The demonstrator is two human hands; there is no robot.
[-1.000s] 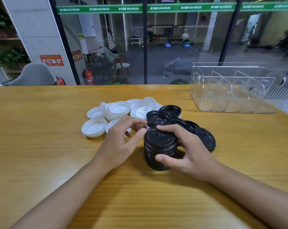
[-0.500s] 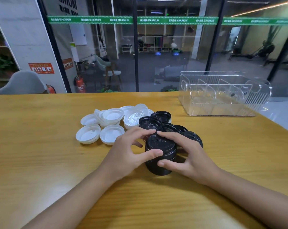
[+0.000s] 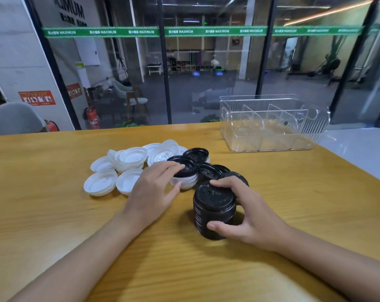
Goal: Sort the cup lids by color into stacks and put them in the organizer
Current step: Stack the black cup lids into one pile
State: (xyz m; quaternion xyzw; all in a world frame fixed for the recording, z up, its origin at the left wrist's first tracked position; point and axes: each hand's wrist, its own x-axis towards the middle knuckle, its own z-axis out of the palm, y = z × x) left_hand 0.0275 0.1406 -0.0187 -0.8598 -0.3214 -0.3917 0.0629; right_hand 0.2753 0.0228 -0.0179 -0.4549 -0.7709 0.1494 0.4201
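Note:
A tall stack of black lids (image 3: 214, 211) stands on the wooden table (image 3: 53, 214), gripped from the right side by my right hand (image 3: 248, 216). My left hand (image 3: 156, 188) reaches forward, its fingertips on a loose black lid (image 3: 185, 165) that rests on a white lid. More loose black lids (image 3: 208, 171) lie just behind the stack. White lids (image 3: 119, 168) lie scattered to the left, some nested. The clear organizer (image 3: 269, 142) with dividers sits at the far right of the table, nothing visible inside.
The table's far edge runs along a glass wall. Its right edge drops off beside the organizer, near a pale floor (image 3: 363, 153). Bare wood lies in front of my arms and at the left.
My left hand has left the black stack and moved forward onto a loose black lid. My right hand keeps hold of the stack. The camera has tilted up and left.

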